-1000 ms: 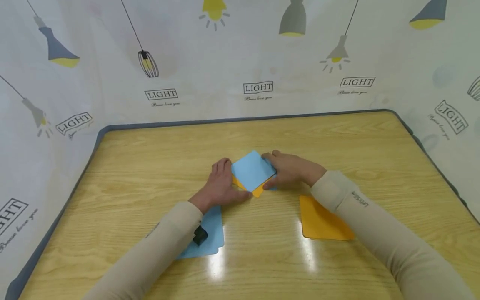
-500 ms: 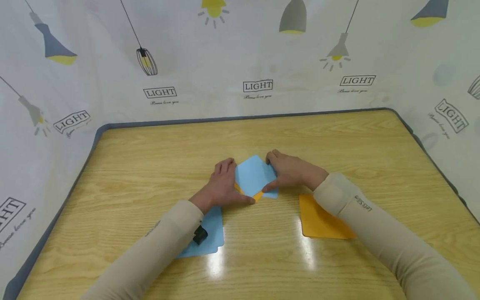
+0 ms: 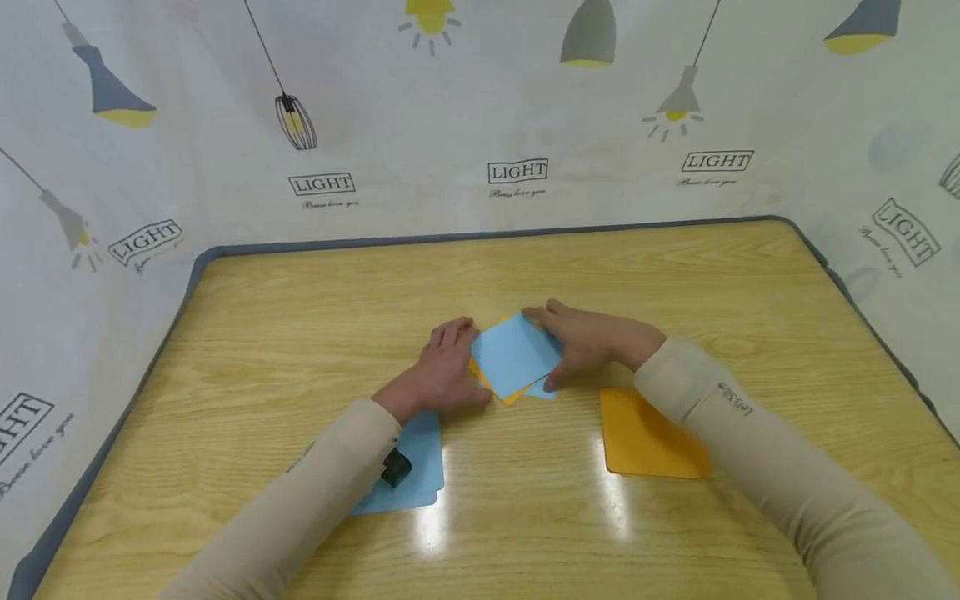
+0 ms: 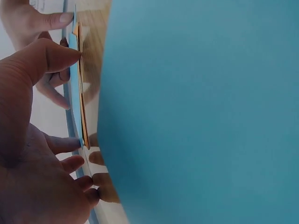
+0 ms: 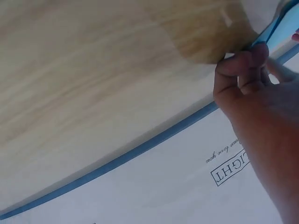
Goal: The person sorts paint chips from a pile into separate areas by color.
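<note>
While left hand [image 3: 446, 372] and right hand [image 3: 597, 337] pinch cards [image 3: 512, 360], the topmost [image 3: 519, 352] has shifted right.

In the middle of the bench [image 3: 315, 333], the top card [image 3: 517, 354] is plain light blue. An orange card [image 3: 512, 401] peeks out under it, and a low card [image 3: 543, 392] shows light blue too. Toward the left edge, the left stack [image 3: 426, 458] is all light blue. Toward the right edge, the right stack [image 3: 648, 437] is all orange. The bench is yellow-brown with wavy wood stripes. A grey-blue strip [image 3: 495, 236] runs along its far edge. Behind it, the white cloth [image 3: 435, 125] has grey, blue-grey and yellow lamps and black "LIGHT" boxes. Both sleeves [image 3: 795, 475] are cream, with dark letters.
</note>
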Demonstrator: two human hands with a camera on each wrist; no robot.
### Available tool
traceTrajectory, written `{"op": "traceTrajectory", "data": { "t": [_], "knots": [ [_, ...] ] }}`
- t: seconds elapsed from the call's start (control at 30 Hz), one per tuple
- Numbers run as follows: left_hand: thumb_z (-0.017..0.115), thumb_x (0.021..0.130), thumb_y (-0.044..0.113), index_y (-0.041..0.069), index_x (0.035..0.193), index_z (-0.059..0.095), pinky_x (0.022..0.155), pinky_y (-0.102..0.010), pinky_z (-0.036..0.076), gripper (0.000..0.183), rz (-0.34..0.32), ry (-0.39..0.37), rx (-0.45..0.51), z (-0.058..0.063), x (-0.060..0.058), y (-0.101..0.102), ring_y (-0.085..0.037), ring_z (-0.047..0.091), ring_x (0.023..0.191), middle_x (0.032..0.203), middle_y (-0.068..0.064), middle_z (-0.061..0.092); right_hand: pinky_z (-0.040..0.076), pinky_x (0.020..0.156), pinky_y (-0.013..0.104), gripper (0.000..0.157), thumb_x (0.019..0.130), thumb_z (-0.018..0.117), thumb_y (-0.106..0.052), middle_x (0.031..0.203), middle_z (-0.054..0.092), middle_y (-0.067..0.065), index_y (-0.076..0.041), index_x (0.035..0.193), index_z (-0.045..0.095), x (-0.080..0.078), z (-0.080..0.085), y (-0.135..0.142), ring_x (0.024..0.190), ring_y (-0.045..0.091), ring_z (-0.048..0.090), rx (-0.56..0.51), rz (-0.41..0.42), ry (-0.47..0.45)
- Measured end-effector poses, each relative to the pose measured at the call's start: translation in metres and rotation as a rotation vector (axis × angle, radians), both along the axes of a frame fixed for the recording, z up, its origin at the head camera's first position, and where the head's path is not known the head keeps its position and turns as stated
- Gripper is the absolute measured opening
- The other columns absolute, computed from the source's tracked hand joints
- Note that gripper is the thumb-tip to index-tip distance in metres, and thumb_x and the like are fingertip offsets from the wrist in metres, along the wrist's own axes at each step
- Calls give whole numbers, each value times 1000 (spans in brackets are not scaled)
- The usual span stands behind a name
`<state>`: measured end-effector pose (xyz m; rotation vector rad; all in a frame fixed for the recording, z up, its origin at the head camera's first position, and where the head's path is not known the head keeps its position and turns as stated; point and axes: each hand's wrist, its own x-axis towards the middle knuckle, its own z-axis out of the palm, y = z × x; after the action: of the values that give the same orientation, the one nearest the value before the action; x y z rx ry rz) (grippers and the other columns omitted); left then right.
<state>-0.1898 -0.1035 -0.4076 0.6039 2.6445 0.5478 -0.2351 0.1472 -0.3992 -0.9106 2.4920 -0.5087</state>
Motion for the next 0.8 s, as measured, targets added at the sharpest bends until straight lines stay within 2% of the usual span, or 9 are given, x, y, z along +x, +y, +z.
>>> {"op": "traceTrajectory", "data": {
  "t": [0.17, 0.27, 0.43, 0.63, 0.8],
  "knots": [
    [66, 82, 30, 1, 152, 24, 112, -54, 16, 86, -47, -3, 24, -1, -1, -5, -37, 7, 143, 158, -18, 11, 42, 97, 42, 106, 74, 87, -30, 129, 41, 15, -8, 155, 22, -6, 6, 0, 110, 29, 49, 26, 7, -93],
    [65, 83, 29, 3, 152, 25, 112, -54, 16, 84, -66, 0, 32, -2, -1, -6, -39, 6, 143, 158, -19, 11, 41, 98, 44, 107, 74, 88, -29, 133, 39, 15, -12, 156, 21, -9, 10, -2, 113, 30, 48, 65, -2, -114],
    [67, 85, 35, 3, 153, 23, 113, -52, 15, 87, -71, -5, 24, -1, 1, -5, -38, 5, 143, 158, -19, 10, 41, 97, 45, 97, 74, 87, -34, 129, 42, 12, -17, 150, 30, -10, 12, -3, 111, 29, 49, 108, -1, -106],
    [75, 81, 47, 1, 154, 17, 114, -49, 15, 104, -56, -10, 8, 1, 3, -3, -37, 6, 143, 158, -18, 11, 40, 100, 42, 94, 75, 85, -39, 132, 41, 13, -3, 143, 30, -5, 5, -3, 112, 29, 48, 47, -38, -109],
    [73, 82, 51, -1, 154, 13, 115, -48, 14, 107, -49, 2, -12, 3, 3, -2, -36, 8, 143, 158, -18, 11, 42, 98, 41, 98, 74, 82, -47, 130, 44, 17, 5, 140, 31, 1, -3, -2, 108, 28, 50, 31, -49, -11]
  ]
}}
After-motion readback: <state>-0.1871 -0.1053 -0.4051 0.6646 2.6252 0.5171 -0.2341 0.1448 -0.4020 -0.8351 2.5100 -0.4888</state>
